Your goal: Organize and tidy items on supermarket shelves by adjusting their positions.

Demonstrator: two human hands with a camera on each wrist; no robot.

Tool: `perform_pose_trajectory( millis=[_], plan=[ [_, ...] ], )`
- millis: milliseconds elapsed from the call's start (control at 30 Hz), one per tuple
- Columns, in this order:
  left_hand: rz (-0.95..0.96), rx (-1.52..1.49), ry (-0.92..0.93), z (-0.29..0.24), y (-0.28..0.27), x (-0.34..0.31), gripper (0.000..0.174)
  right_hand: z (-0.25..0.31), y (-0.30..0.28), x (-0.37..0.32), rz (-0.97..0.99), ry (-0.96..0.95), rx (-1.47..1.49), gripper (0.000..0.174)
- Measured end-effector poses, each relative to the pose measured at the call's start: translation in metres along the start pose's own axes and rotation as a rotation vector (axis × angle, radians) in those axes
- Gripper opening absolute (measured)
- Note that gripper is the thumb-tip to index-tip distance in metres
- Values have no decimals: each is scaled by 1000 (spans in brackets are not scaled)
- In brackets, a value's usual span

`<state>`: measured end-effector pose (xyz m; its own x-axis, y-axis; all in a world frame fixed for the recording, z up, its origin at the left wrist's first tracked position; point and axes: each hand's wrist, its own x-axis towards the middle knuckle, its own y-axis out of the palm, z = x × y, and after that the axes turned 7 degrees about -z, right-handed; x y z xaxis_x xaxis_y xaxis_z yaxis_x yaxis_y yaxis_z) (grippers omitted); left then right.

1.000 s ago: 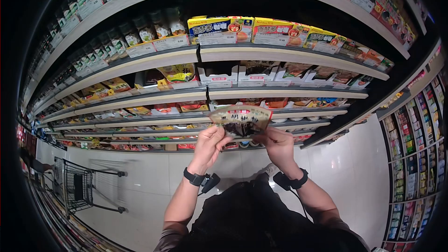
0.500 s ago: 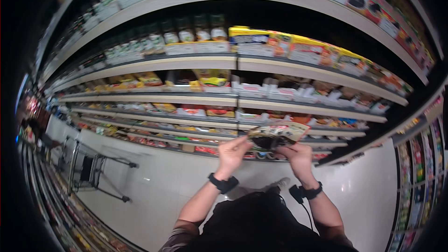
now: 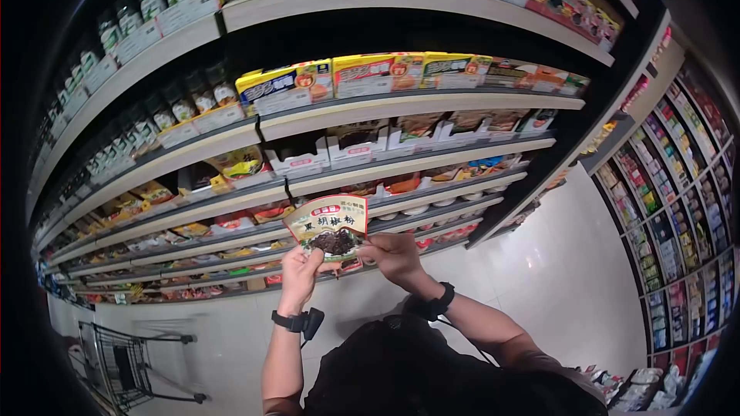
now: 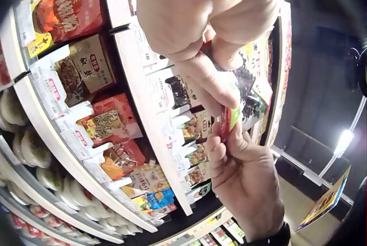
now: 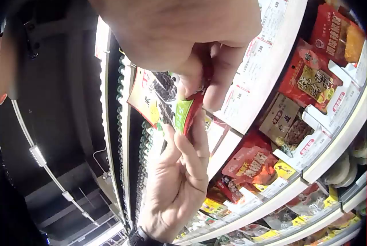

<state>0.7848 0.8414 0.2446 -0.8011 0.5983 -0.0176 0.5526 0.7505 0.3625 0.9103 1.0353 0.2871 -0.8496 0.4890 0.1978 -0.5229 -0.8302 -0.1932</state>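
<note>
In the head view, the left hand (image 3: pixel 299 268) was just below and left of the frame's middle, its thumb pressed on the front of a packet (image 3: pixel 330 219) near the lower left corner, pinching it against the fingers behind. The right hand (image 3: pixel 398 260) pinched the packet's lower right edge between thumb and curled fingers. The packet sat between both hands, a little left of the frame's centre, its printed face toward the head camera: pale at the top with dark characters and a red label, and a picture of dark grains below. In the left wrist view it showed right of centre, partly hidden by the fingers.

Each wrist wore a black strap, the left one (image 3: pixel 291 321) with a small black device on it. Dark clothing (image 3: pixel 393 370) filled the lower middle of the head view.

Behind the packet ran tiered shelves (image 3: pixel 416 115). White display trays (image 3: pixel 302 160) stood just above it, yellow-edged boxes (image 3: pixel 285 85) in a row higher up, and dark-capped bottles (image 3: pixel 162 112) at the upper left. A shopping cart (image 3: pixel 116 374) stood on the pale floor (image 3: pixel 223 339) at the lower left; another stocked shelf unit (image 3: pixel 671 223) curved along the right side.
</note>
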Motion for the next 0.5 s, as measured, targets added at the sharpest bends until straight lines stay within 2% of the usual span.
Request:
perform_pose_trajectory(
  millis=[33,67,167,267,367,467,500],
  plan=[
    [5,-1,71,-5,3,0,28,6,-2,-1,4,26,-2,12],
    [-8,-18,53,-12,9,-1,23,11,-3,-2,-8,39,23,13],
    [-38,286,135,-22,17,-6,19,4,-5,5,-34,-129,-19,13],
    [40,672,727,-35,40,-3,16,-9,-8,14,-104,-419,-24,15],
    [-123,318,280,-8,22,8,16,4,-8,4,-84,-421,-395,13],
    [-167,230,235,-6,24,4,15,4,-17,8,-53,-477,-309,12],
    [-139,265,235,-10,28,1,16,-1,-17,9,-17,-285,-134,8]
  ],
)
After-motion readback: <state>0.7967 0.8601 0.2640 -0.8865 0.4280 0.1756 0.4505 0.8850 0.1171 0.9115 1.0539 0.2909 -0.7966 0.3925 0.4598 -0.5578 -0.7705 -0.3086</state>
